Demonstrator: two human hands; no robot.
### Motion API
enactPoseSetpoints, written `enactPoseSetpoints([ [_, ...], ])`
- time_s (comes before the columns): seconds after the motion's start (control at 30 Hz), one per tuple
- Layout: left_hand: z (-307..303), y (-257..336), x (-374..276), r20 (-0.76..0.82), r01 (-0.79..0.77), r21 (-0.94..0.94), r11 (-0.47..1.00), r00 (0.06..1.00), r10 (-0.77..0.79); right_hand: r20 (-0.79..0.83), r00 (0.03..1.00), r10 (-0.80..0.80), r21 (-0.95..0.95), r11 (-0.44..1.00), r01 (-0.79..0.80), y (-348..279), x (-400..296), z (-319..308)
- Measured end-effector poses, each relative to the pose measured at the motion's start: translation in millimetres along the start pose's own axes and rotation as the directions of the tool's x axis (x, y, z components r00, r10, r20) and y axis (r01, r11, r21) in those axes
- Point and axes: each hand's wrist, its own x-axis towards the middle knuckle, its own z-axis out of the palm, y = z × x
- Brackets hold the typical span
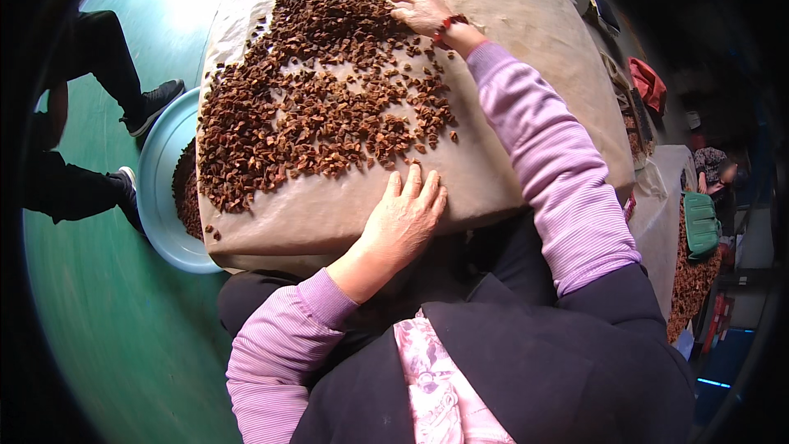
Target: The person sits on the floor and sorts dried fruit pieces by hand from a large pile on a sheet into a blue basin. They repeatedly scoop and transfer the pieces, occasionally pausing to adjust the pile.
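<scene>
Small, dried, reddish-brown plant pieces point(308, 105) are spread over a table point(493, 185) covered with a beige sheet, heaped densely at the far end and thinner towards me. My left hand point(404, 216) lies palm down on the sheet by the near edge, fingers slightly apart, their tips just short of the nearest pieces. Farther away, my right hand point(422, 14), with a red bead bracelet point(449, 26) at the wrist, reaches the right side of the heap. Its fingers are bent at the pieces; whether any are pinched is hidden.
At the table's left stands a light-blue basin point(163, 222) holding more brown pieces, partly under the sheet's edge. Another person's legs point(102, 74) and shoes are beside it on the green floor point(123, 320). To the right, a green plastic scoop point(701, 225) rests on more pieces, near a seated person point(712, 166).
</scene>
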Motion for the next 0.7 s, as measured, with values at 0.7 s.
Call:
enactPoseSetpoints([
  [0.7, 4, -1, 3, 0.023, -0.005, 0.004, 1.0, 1.0, 0.005, -0.047, 0.992, -0.12, 0.083, 0.989, 0.124, 29, -70, 7],
])
